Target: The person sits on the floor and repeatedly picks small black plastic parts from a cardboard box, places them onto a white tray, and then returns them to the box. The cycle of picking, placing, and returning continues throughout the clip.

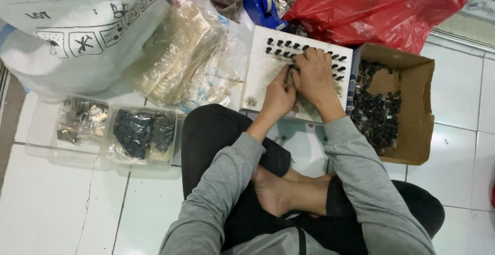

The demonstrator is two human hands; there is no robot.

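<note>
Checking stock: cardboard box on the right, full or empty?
Partly full. The open cardboard box holds a heap of small black parts along its left side; bare cardboard shows on the right and top.

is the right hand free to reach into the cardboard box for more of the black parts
Probably yes. The right hand rests on the white board, right beside the open cardboard box. The black parts lie uncovered with nothing between. Whether its fingers already hold a part is hidden.
</note>
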